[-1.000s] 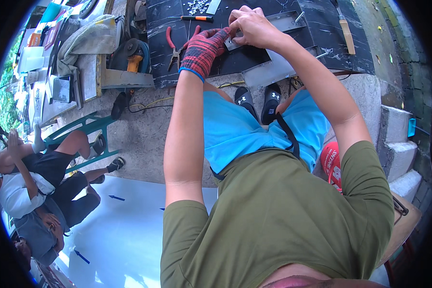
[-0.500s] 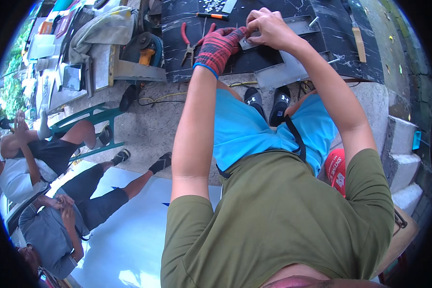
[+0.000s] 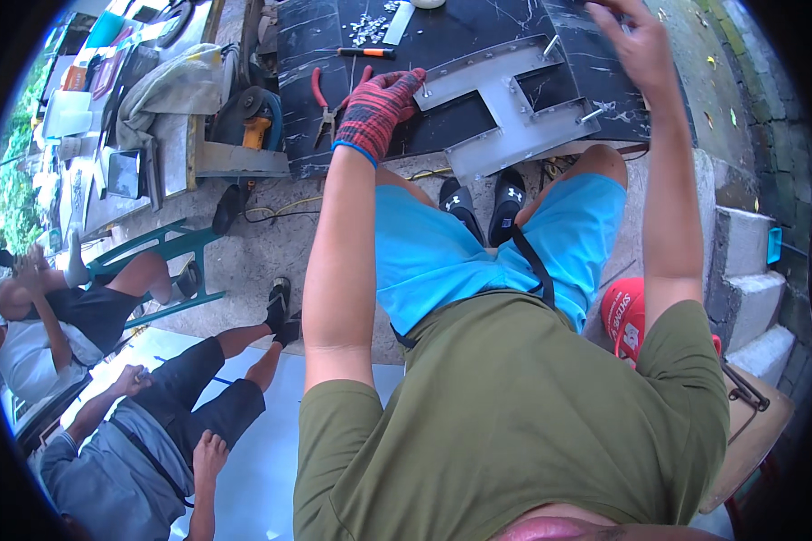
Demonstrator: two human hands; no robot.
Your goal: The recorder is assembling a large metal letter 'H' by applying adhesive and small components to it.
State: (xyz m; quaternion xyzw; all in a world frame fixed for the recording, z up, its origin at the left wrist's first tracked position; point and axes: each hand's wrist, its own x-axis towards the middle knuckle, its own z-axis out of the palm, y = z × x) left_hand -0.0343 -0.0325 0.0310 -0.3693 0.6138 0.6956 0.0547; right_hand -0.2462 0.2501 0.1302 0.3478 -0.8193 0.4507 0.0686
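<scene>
A grey, H-shaped sheet-metal bracket [image 3: 512, 113] lies on the dark marbled table, its raised edges lined with small holes. Silvery bolts [image 3: 591, 115] stick up near its ends. My left hand [image 3: 379, 106], in a red and black knit glove, is closed at the bracket's far left corner, fingertips pinched on its edge. Bare and lifted near the picture's upper edge, my right hand [image 3: 636, 41] is apart from the bracket. Its fingers are spread, with nothing visible in them. Red-handled pliers [image 3: 325, 106] lie just left of the glove.
An orange and black screwdriver [image 3: 367, 53] and a pile of small metal bits [image 3: 367, 29] lie farther back on the table [image 3: 311, 36]. An angle grinder [image 3: 254, 126] rests to the left. Two people sit at lower left; a red bucket-like container [image 3: 624, 311] stands beside me.
My right hand has left the bracket's left end and moved to the right, its fingers opening. The left hand stays at that end. A seated person's hands have come apart.
</scene>
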